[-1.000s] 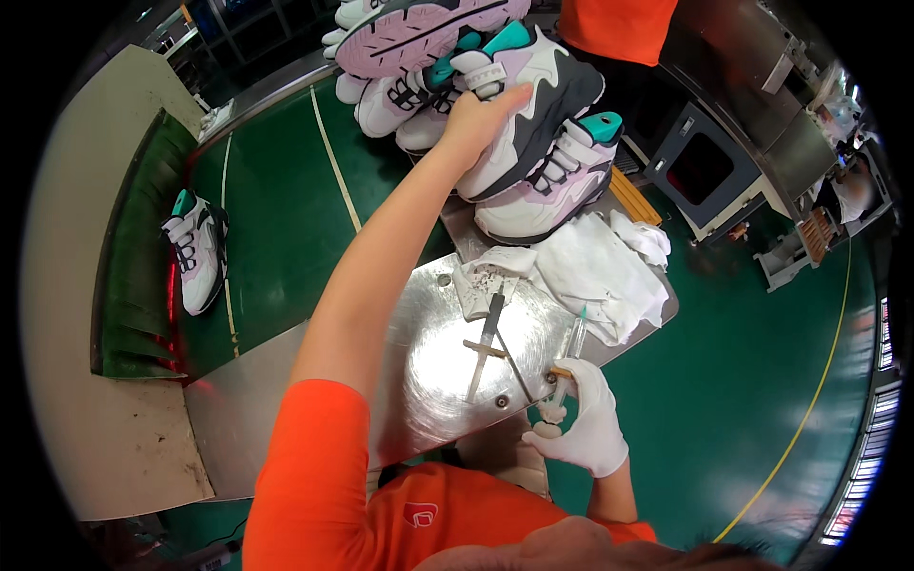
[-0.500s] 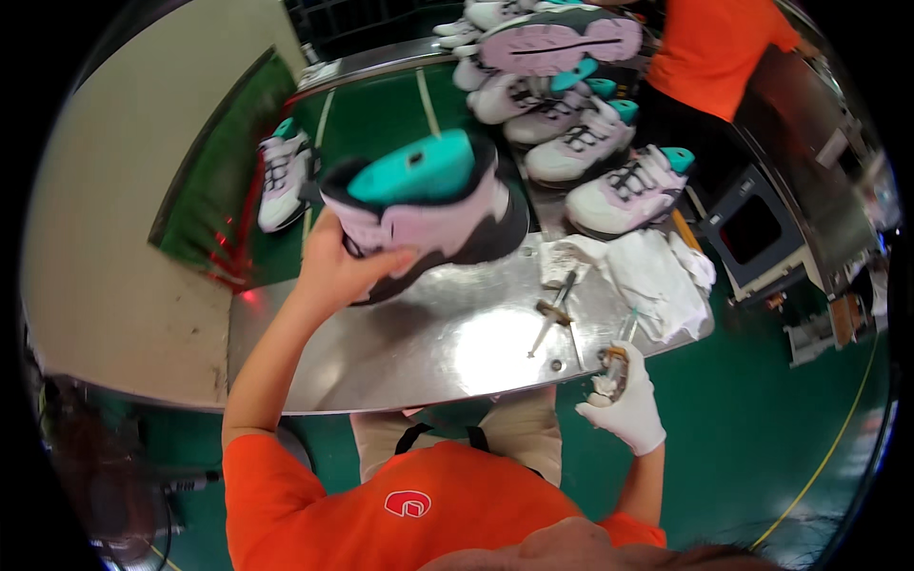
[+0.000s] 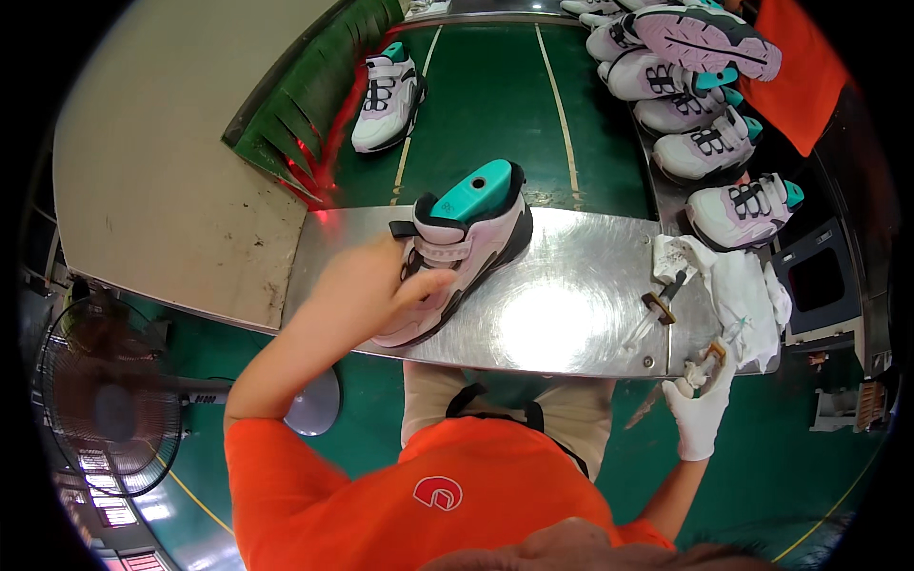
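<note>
My bare left hand (image 3: 367, 285), partly blurred, grips a white and pink sneaker (image 3: 457, 257) with a dark sole and a teal shoe last (image 3: 471, 193) in its opening. The sneaker is at the near part of the metal table (image 3: 447, 355), its toe toward me; whether it rests on the surface I cannot tell. At the table's right front edge, my right hand (image 3: 700, 409) wears a white glove. Its fingers curl around a small tool with a brown part (image 3: 712, 357), whose kind is unclear. Beyond them lie white cloths (image 3: 743, 305).
A similar sneaker (image 3: 388, 100) stands on the green belt (image 3: 486, 105) near a slotted green curtain (image 3: 295, 114). Several more sneakers (image 3: 705, 147) line the right side, by a person's orange shirt (image 3: 795, 76). A brown-headed tool (image 3: 659, 305) lies near the cloths. A fan (image 3: 114, 409) stands left.
My left hand has brought the sneaker nearer to me and turned it so its toe points my way. The view has swung left. My right hand stays at the table's right front edge.
</note>
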{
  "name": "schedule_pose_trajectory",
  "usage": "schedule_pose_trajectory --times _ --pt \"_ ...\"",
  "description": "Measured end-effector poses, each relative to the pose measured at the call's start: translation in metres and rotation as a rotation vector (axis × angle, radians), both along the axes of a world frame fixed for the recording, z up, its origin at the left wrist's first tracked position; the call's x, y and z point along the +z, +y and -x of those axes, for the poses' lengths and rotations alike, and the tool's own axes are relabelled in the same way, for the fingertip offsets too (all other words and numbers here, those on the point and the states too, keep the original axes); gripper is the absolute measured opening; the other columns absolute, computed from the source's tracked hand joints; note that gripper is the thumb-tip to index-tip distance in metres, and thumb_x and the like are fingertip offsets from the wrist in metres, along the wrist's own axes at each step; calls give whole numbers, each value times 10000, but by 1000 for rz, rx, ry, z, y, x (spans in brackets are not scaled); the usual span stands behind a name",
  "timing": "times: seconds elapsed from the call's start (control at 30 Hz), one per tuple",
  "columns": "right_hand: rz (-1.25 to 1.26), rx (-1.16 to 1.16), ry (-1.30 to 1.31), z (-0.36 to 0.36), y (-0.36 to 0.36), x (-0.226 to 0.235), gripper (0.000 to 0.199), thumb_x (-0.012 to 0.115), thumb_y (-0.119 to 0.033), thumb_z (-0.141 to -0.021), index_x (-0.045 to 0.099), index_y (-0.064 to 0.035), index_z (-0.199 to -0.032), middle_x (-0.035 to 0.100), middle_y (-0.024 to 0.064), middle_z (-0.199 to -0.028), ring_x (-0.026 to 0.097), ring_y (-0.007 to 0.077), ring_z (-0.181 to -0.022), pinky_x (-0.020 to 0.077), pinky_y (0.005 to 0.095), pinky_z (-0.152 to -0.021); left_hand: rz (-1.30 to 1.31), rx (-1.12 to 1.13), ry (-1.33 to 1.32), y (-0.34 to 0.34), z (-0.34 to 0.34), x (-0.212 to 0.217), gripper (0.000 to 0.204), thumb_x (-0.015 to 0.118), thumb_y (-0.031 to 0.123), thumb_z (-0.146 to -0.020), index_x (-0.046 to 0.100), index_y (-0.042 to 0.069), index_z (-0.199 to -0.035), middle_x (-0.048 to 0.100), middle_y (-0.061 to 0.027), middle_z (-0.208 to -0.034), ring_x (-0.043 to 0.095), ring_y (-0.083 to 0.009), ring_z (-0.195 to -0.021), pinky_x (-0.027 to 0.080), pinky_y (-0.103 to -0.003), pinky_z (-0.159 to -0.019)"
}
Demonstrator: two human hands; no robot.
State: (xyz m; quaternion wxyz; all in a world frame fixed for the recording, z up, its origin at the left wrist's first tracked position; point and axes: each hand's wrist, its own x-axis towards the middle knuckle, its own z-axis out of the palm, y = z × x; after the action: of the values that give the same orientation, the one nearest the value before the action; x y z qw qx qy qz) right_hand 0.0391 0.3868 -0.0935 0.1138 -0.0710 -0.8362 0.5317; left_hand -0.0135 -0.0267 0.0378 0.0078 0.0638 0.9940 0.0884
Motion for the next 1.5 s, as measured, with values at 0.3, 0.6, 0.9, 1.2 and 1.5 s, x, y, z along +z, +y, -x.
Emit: schedule_pose_trajectory --times 0.3,0.6,0.9,1.2,1.5 --pt "56 1 17 -8 -3 2 944 718 -48 -589 293 -52 -1432 394 143 -1354 461 264 -1191 391 373 -1009 908 -1331 503 1 66 37 356 571 115 -826 579 91 -1181 526 -69 -1336 426 -266 -1316 298 -471 -1132" --pt "139 -15 37 1 5 5 884 675 -5 -598 342 -50 -1415 462 106 -1287 474 215 -1136 396 318 -977 754 -1064 552 -13 56 24 363 595 148 -808 589 53 -1159 572 -147 -1233 554 -299 -1085 462 -412 -903" --pt "174 -8 -160 11 19 34 863 614 -18 -579 393 -54 -1413 547 78 -1132 538 147 -1006 431 249 -874 399 -634 692 -20 -55 -24 260 606 147 -851 613 153 -1110 651 -174 -1121 612 -272 -853 460 -306 -647" --pt "314 26 -231 6 40 25 773 546 14 -654 390 -20 -1410 552 94 -1107 534 124 -823 477 226 -710 -98 -470 680 -34 -56 -49 445 778 277 -729 549 111 -1073 660 -122 -1145 581 -246 -855 447 -375 -730" --pt "448 262 -415 2 -45 99 971 679 -636 -599 449 101 -1188 566 159 -752 534 204 -561 412 259 -495 -183 -441 529 -24 -61 -53 167 578 106 -838 597 87 -1003 668 -154 -1100 630 -325 -1038 503 -408 -821"
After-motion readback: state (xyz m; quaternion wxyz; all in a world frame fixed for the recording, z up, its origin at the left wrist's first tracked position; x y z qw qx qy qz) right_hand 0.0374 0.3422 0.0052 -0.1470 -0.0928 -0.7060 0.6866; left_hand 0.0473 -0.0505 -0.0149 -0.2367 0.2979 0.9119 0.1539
